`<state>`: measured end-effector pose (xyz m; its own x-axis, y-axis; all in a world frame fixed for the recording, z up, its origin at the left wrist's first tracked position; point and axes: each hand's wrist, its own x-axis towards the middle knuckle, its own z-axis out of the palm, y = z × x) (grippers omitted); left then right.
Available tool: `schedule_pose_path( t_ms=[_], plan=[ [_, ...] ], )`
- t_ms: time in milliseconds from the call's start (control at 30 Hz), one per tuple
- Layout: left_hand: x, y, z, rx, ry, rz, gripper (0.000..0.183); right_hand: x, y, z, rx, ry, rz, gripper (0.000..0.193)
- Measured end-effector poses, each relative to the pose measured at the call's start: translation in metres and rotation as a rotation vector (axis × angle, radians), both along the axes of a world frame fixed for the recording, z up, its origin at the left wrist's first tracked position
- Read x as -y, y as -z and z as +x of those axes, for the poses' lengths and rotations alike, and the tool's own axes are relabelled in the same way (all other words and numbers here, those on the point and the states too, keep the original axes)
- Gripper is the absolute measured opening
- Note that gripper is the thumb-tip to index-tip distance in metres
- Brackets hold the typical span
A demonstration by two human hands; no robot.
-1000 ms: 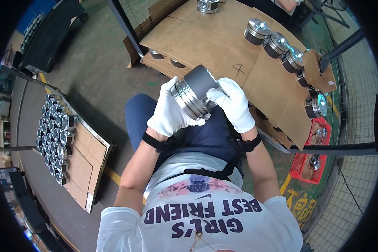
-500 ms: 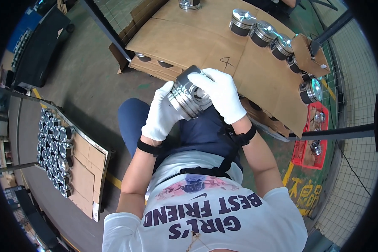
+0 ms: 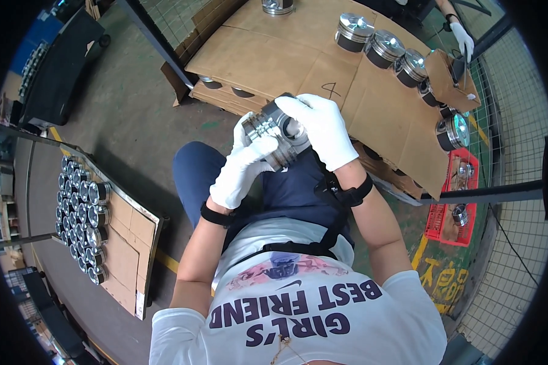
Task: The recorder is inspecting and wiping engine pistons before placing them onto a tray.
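Note:
Between my two white-gloved hands is a silver engine piston (image 3: pixel 280 154) with a dark skirt, tilted above my lap. My left hand (image 3: pixel 240 167) wraps its lower left side, the thumb lying across the ring grooves. At the dark skirt end, my right hand (image 3: pixel 323 129) grips from the upper right, close to the round pin bore. Part of the piston is hidden by both gloves. Just beyond it lies the cardboard sheet (image 3: pixel 292 58) on a stack, with more pistons (image 3: pixel 384 48) standing in a row along its right side.
A pallet (image 3: pixel 123 267) with cardboard and many rows of pistons (image 3: pixel 82 213) lies on the left. At the right, a red crate (image 3: pixel 433 222) holds pistons beside a wire mesh fence (image 3: pixel 508 243). Another person's gloved hand (image 3: pixel 463 40) reaches near a small cardboard box (image 3: pixel 447 76).
My left thumb has moved across the piston's grooved side, and the piston has turned slightly in my hands. Another person's gloved hand has come into view at the upper right.

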<state>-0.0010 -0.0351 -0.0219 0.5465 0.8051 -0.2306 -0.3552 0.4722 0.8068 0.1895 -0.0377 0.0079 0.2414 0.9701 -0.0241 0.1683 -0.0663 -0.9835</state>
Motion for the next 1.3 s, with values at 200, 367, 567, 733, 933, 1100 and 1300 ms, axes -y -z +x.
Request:
schedule_pose_path(
  t_ms=[200,367,567,733,933,1100,1300],
  plan=[
    [-0.001,0.006,0.004,-0.018,-0.044,0.105,0.08,-0.006,-0.002,-0.001,-0.012,-0.023,0.014,0.044],
    [-0.011,0.017,0.002,0.168,-0.079,-0.132,0.066,-0.012,0.0,-0.001,-0.148,-0.11,0.025,0.046],
    [-0.019,0.002,-0.009,0.331,0.061,-0.311,0.078,-0.007,-0.026,0.003,0.146,-0.006,0.164,0.039],
    [-0.021,-0.008,-0.013,0.409,0.001,-0.425,0.086,-0.006,-0.027,0.022,-0.038,0.065,0.131,0.036],
    [-0.028,0.005,-0.024,0.643,0.098,-0.575,0.102,-0.003,-0.025,0.025,-0.044,0.065,0.104,0.033],
    [-0.026,0.005,-0.026,0.765,0.157,-0.657,0.107,-0.002,-0.023,0.022,-0.055,0.038,0.103,0.033],
    [-0.024,0.005,-0.024,0.704,0.095,-0.347,0.089,0.001,-0.023,0.022,-0.051,0.019,0.088,0.032]
  ],
)
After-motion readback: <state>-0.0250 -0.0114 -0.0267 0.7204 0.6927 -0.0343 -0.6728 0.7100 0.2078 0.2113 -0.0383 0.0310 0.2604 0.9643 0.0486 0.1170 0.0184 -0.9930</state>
